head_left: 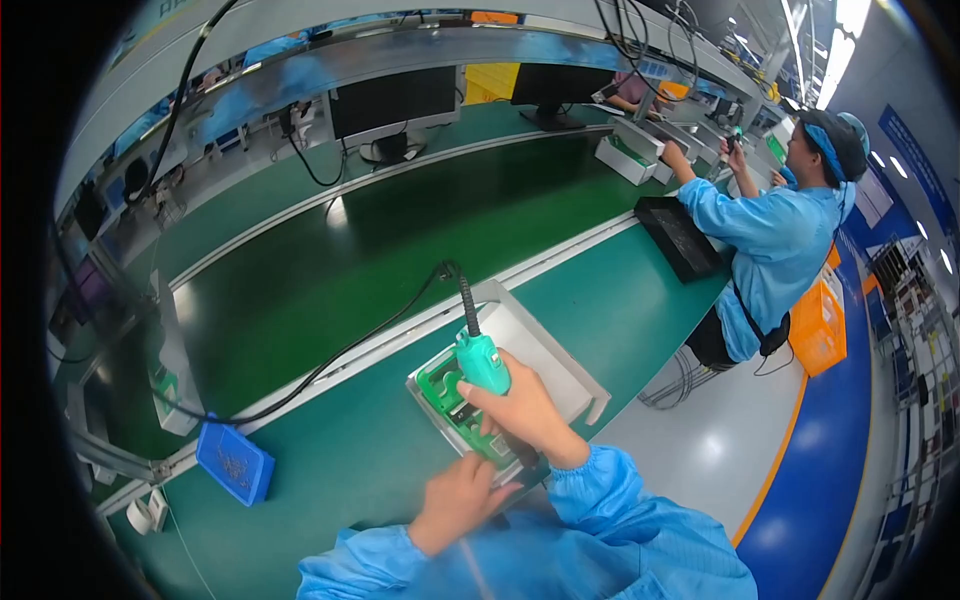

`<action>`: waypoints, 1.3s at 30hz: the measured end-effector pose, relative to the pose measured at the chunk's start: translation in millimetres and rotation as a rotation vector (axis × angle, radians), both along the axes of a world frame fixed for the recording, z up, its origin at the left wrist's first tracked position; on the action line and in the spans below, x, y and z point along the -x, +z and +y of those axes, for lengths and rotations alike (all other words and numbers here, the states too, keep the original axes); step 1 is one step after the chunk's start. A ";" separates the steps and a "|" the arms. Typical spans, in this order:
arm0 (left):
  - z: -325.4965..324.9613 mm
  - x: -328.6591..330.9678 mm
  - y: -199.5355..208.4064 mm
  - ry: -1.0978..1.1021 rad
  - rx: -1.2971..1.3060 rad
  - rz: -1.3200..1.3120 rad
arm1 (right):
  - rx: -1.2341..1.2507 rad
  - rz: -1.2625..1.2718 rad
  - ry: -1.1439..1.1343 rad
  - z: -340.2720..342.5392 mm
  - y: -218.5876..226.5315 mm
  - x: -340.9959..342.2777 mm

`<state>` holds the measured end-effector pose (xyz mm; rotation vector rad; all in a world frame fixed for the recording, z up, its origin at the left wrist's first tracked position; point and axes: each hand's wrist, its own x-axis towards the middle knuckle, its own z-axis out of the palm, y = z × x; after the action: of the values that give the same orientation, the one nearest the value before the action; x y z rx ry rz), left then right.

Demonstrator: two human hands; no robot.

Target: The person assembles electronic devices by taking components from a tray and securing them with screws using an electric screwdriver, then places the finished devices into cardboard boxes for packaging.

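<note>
A teal electric screwdriver (482, 362) with a dark cord leaving its top is gripped in my right hand (532, 408). It is above a shallow white tray (543, 350) on the green workbench. In the tray's left part lies a green plastic piece (436, 388) with dark parts in it; my right hand covers some of it. The driver's tip is hidden. At the tray's near corner is my left hand (452, 503), its fingers bent against the green piece's near end. What they pinch, if anything, I cannot make out.
A blue bin (262, 478) of small screws sits to the left, near a white tape roll (146, 512). Beyond the bench runs a dark green belt (400, 230). A black tray (680, 240) is beside a co-worker (770, 225) at right. The cord (350, 350) crosses leftward.
</note>
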<state>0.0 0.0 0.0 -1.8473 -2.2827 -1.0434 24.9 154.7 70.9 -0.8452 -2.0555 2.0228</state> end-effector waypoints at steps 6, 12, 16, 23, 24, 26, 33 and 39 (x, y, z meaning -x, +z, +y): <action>7.7 60.2 -3.3 0.176 -0.101 0.116 | -0.090 0.159 0.038 -20.2 19.3 -22.7; 4.6 209.8 -17.4 0.542 -0.084 0.117 | -0.130 0.151 -0.012 -18.9 3.6 -30.0; -12.7 256.4 -18.7 0.678 -0.082 0.145 | 0.006 0.167 -0.066 -5.9 -18.9 -23.5; -24.6 205.0 -93.7 0.794 -0.376 0.173 | 0.340 0.288 -0.107 22.2 -69.3 -6.3; -14.6 176.6 -78.2 0.716 -0.333 -0.318 | 0.472 0.269 -0.117 29.3 -75.8 -6.3; -12.0 141.5 -73.2 0.627 -0.367 -0.403 | 0.639 0.293 -0.038 39.1 -93.0 -6.2; -20.5 84.7 -58.6 0.469 -0.232 -0.401 | 0.895 0.401 0.083 48.7 -118.7 -5.1; -18.1 90.7 -56.0 0.478 -0.124 -0.375 | 0.868 0.369 0.113 47.2 -123.9 -1.8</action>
<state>-90.7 -18.1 -56.0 -1.0407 -2.5858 -1.4848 26.7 201.9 -52.9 -0.3761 -1.0162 2.8891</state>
